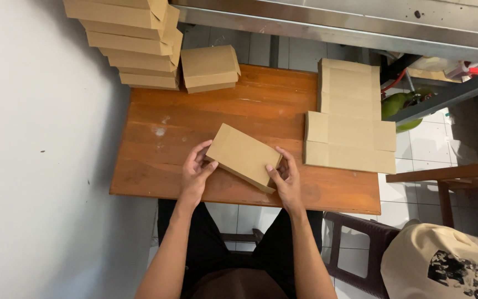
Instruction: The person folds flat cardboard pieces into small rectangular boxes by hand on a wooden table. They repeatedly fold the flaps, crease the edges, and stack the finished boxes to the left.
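We are holding a closed brown cardboard box (243, 156) between both hands, just above the near part of the wooden table (167, 133). Our left hand (195, 173) is curling around the box's left end, the thumb lying along its near edge and the fingers partly bent against the side. Our right hand (286, 176) is clasping the box's right near corner, the fingers half closed and pressing on the end while the thumb is resting on the near edge. The box is sitting tilted, its long side running from beyond the left hand down toward the right hand.

Just beyond and to the right of the right hand, a stack of flat, unfolded cardboard blanks (347, 122) is lying on the table, reaching out over its far right edge. Well beyond the left hand, a single folded box (209, 68) is resting at the far edge, and right beside it, further left, a pile of finished boxes (134, 44) is leaning against the white wall (34, 155). To the right of our right forearm, another person's cream-coloured shoulder (443, 263) is showing near a dark stool (360, 252).
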